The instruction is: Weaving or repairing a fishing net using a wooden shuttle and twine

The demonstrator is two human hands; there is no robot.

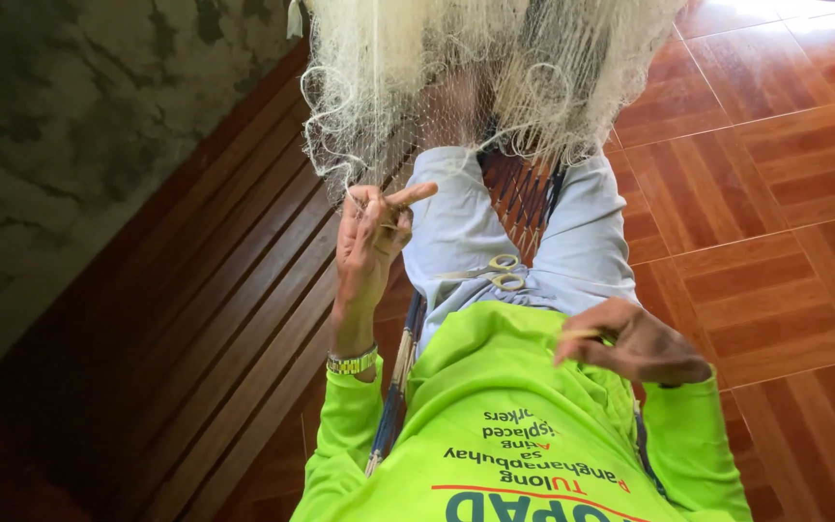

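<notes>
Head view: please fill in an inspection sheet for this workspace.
Surface: dark slatted wooden bench.
Job's things: white fishing net hanging in front; thin netting tool in right hand.
Clutter: scissors resting on the lap.
Grippers: left hand raised at the net's edge, fingers pinching strands; right hand closed on the tool.
Cables: nothing seen.
Surroundings: rough grey wall; orange floor tiles.

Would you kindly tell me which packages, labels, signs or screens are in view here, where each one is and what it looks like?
Printed lettering on the neon green shirt: bottom centre, upside down to the camera, dark green, red and blue lines.
No packages, signs or screens are in view.
</notes>
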